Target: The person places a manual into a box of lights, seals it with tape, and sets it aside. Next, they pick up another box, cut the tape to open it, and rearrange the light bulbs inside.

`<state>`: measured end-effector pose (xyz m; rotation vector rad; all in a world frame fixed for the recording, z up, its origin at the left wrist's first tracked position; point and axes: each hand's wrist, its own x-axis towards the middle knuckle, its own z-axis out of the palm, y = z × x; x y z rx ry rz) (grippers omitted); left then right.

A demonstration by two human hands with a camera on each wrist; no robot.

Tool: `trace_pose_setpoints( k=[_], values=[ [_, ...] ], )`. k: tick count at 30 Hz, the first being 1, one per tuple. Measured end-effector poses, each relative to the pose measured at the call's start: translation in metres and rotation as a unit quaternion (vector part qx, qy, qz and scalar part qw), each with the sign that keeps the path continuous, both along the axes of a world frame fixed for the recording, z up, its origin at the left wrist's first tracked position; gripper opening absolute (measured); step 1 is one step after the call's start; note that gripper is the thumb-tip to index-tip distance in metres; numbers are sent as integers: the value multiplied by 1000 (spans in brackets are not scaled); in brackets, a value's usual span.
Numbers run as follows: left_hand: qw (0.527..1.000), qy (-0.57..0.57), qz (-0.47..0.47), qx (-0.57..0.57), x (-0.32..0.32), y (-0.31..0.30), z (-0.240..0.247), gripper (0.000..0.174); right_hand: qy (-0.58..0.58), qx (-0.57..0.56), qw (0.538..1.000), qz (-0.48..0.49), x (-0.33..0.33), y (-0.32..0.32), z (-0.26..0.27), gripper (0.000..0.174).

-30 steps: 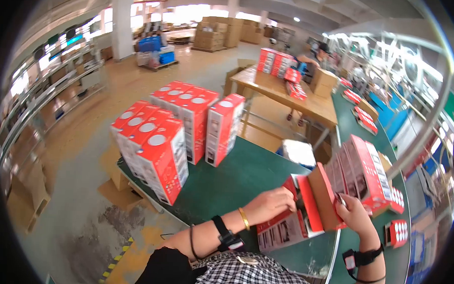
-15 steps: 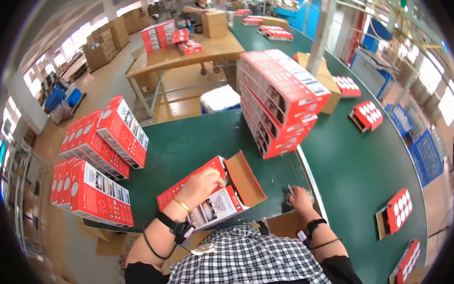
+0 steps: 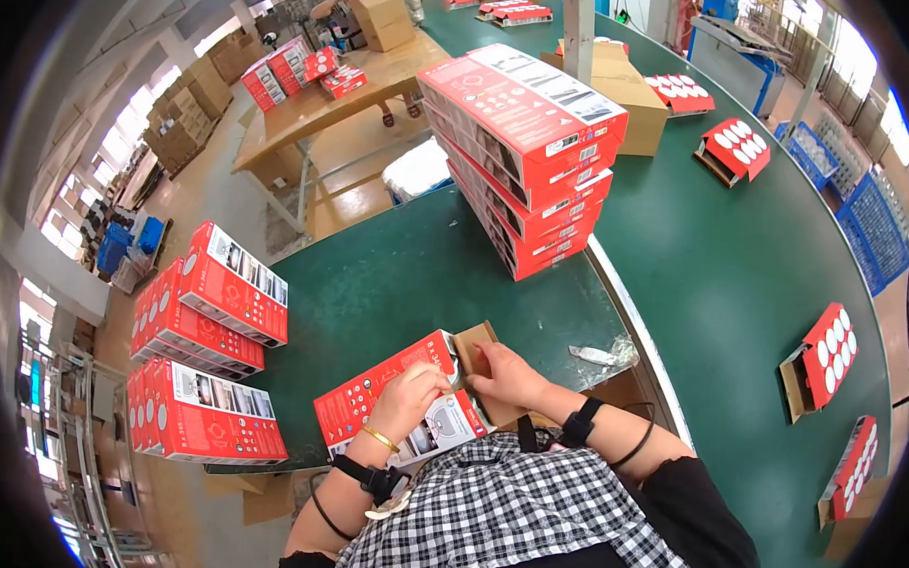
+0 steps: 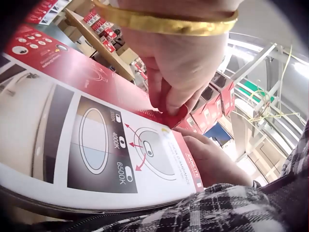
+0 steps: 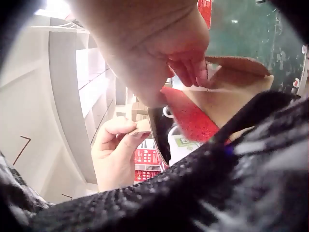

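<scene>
Box (image 3: 450,424) contents (image 5: 181,149) mostly hidden; smallest print too tiny to read; far person (image 3: 334,14) cut off at top.

The left hand (image 3: 411,395) is over the open end of a box (image 3: 365,396), whose body stretches out leftward along the bench (image 3: 376,251); the right hand (image 3: 508,376) is at the flap (image 3: 471,337) of that same end. Well left of the left hand stand grouped boxes (image 3: 234,286), near the bench's left edge. Ahead of both hands, slightly right, rises a stack (image 3: 524,156), with a carton (image 3: 631,95) behind it. A small tool (image 3: 594,356) lies right of the right hand (near the bench's corner). Farther right runs a counter (image 3: 664,291), opened boxes (image 3: 830,362) along its far side. Far ahead, leftward, stands a table (image 3: 382,76), a person (image 3: 334,11) beyond it.
</scene>
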<state>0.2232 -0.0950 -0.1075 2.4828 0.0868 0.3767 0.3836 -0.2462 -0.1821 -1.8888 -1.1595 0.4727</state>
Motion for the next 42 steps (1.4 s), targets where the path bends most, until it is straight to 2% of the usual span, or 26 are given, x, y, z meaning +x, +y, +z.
trace_pose_setpoints(
  k=[2, 4, 6, 7, 8, 10, 12, 14, 15, 18, 22, 25, 29, 32, 34, 35, 39, 41, 42],
  values=[
    [1000, 1, 6, -9, -4, -4, 8, 7, 74, 20, 997, 8, 12, -1, 9, 57],
    [1000, -17, 0, -24, -5, -4, 16, 7, 108, -21, 993, -32, 12, -8, 7, 57],
    [999, -14, -11, -29, -5, -6, 13, 8, -119, 3, 993, 22, 10, -5, -14, 56],
    [999, -12, -25, -32, -4, -6, 13, 8, -172, 19, 984, 32, 9, 0, -5, 54],
    [999, -11, -28, -29, -4, -7, 15, 8, -171, 21, 985, 28, 10, 8, 3, 54],
    [999, -11, -30, -25, -4, -8, 18, 8, -192, 121, 974, 32, 13, 21, 14, 52],
    [999, -10, -36, -20, -5, -7, 19, 8, -194, 107, 974, 46, 23, 29, 11, 48],
    [999, -8, -40, -15, -5, -6, 23, 9, -195, 64, 973, 102, 33, 35, 9, 40],
    [999, -13, -48, -9, -6, -7, 25, 9, -204, 30, 974, 94, 37, 43, 5, 33],
    [998, -13, -59, -5, -6, -8, 27, 9, -244, 35, 964, 104, 41, 43, 27, 29],
    [998, -4, -55, -27, -9, -6, 25, 8, -212, 111, 955, 176, 43, 40, 26, 43],
    [998, -3, -62, -8, -9, -5, 28, 7, -196, 71, 957, 200, 47, 39, 31, 50],
    [998, -13, -67, -5, -10, -1, 28, 8, -204, 52, 957, 197, 41, 38, 36, 49],
    [998, -42, -39, -2, -9, 2, 31, 9, -234, 84, 952, 180, 46, 40, 33, 46],
    [998, -33, -55, -23, -10, 2, 35, 10, -229, 101, 961, 118, 57, 45, 32, 43],
    [998, -30, -58, -25, -10, -1, 40, 10, -208, 58, 973, 80, 59, 50, 38, 38],
    [998, -27, -56, -16, -8, -3, 43, 11, -195, 55, 979, 23, 60, 63, 43, 26],
    [999, -30, -40, -19, -9, 1, 38, 11, -294, 222, 929, -15, 54, 52, 67, 18],
    [999, -30, -39, -21, -9, 1, 37, 11, -271, 198, 942, 19, 45, 38, 80, 15]
  ],
)
